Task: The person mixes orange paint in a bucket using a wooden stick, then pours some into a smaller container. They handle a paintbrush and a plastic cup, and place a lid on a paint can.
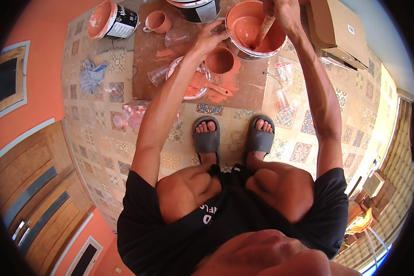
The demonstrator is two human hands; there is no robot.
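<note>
right fingers: stick | black bucket: white label | shirt: white lettering

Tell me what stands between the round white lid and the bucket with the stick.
A small orange cup stands between lid and bucket, in the head view.

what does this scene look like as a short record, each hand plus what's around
Left hand: at the left rim of the bucket
Right hand: holding a wooden stick, tilted, lower end in the paint
Paint colour: orange
On the board: stained cup, round lid with brush across it
Far right: cardboard box
Left, on floor: crumpled cloth
</note>
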